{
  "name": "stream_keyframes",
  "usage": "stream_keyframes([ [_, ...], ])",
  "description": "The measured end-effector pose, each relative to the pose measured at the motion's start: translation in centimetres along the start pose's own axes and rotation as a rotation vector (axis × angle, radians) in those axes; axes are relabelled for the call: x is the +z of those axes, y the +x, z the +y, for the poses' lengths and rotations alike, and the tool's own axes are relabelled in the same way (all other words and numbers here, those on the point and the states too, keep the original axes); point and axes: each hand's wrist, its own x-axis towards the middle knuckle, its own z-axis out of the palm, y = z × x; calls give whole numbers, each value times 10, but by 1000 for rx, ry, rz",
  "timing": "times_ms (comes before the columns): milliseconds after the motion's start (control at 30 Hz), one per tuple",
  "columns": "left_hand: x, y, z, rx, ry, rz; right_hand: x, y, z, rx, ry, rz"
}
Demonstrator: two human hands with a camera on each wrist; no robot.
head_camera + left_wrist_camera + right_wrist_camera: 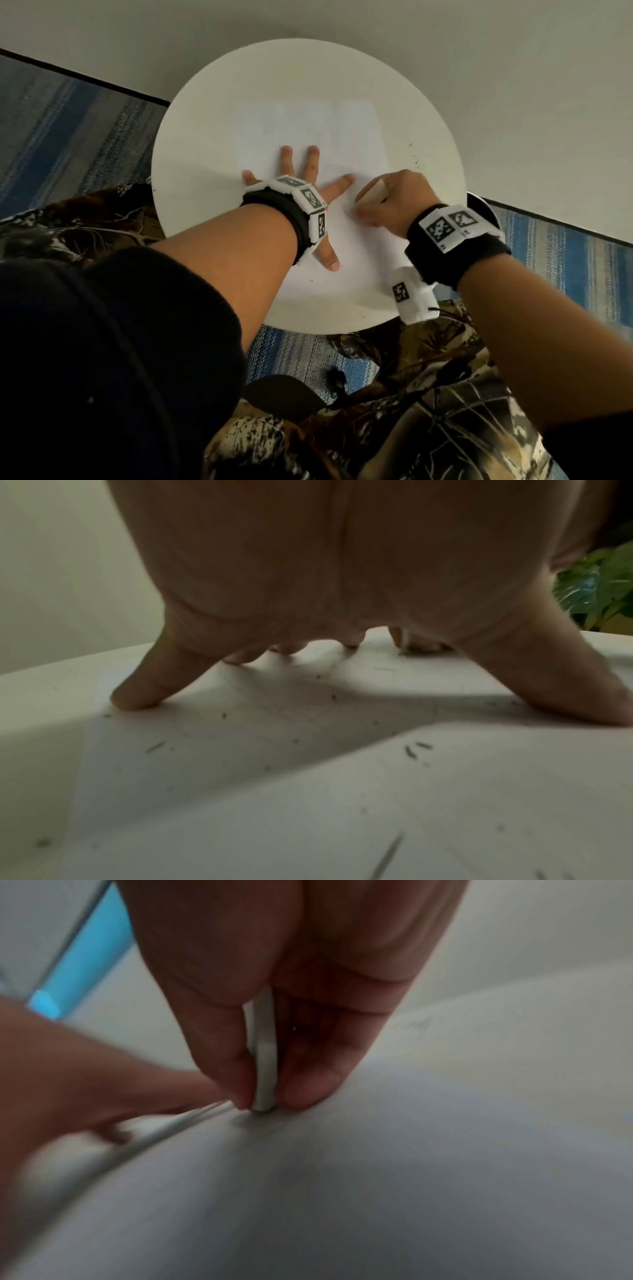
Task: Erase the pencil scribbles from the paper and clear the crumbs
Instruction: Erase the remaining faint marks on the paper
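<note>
Paper [310,137] ringed by crumbs [416,161] on table [191,144].

I can't read any text, brand or number in my 3 views. Only markings I see: black-and-white square code tags [448,226] on the wristbands [455,246], which are patterns, not letters. Tiny print under the tags is too small to make out.

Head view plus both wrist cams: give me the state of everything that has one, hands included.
left hand: fingers spread, pressing the paper flat.
right hand: pinching the eraser.
eraser: upright, tip on the paper.
paper: lying flat on the table; scribbles not discernible in the head view.
crumbs: scattered on paper and table, not cleared.
table: holds the paper.
</note>
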Motion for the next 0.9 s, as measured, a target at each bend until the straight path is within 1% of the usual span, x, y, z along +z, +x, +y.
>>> stream_keyframes([
  [33, 0, -1, 0, 0, 1, 2, -5, 5, 1, 24, 22, 90],
  [67, 0, -1, 0, 1, -2, 6, -4, 5, 0, 7, -15, 102],
  [100, -1, 0, 0, 2, -7, 11, 1, 1, -3, -32, -81, 58],
  [133, -1, 1, 0, 0, -10, 12, 10, -5, -6, -94, -174, -31],
  [167, -1, 1, -1, -2, -9, 10, 17, -10, -6, -146, -205, -107],
  [200, 0, 0, 0, -4, -7, 6, 16, -11, -4, -131, -184, -159],
  [233, 0, -1, 0, -4, -5, 4, 10, -8, -2, -88, -133, -156],
  [267, 0, -2, 0, -2, -3, 3, 4, -2, 0, -40, -72, -92],
  [333, -1, -3, 1, 3, -6, 5, -2, 6, 1, 14, 30, 87],
  [367, -1, -2, 1, 5, -8, 7, 0, 5, 0, -3, 21, 91],
  [400, -1, -1, 0, 7, -8, 6, 6, 2, -4, -32, -29, 49],
  [467, -1, 0, 0, 10, -6, 3, 15, -6, -6, -103, -127, -83],
  [500, -1, -1, 0, 10, -5, 4, 12, -5, -5, -81, -122, -93],
  [533, 0, -2, 0, 10, -3, 6, 5, 0, -2, -35, -87, -60],
  [600, 0, -3, 1, 8, -4, 7, -9, 9, 0, 51, 9, 95],
  [633, 0, -3, 1, 7, -5, 4, -9, 10, -2, 64, 38, 140],
  [667, -1, -3, 0, 9, -7, 0, -6, 7, -5, 44, 31, 120],
  [733, -1, -1, 0, 11, -8, -8, 7, 0, -11, -22, -42, 10],
  [767, -1, 0, 0, 10, -5, -13, 9, -3, -12, -36, -50, -15],
  [800, -1, -1, 0, 7, -3, -14, 6, 0, -12, -8, -38, -17],
  [867, -1, -2, 1, 6, 3, -7, -3, 9, -8, 62, 29, 99],
  [900, -1, -2, 1, 5, 3, -7, -4, 13, -8, 72, 46, 157],
])
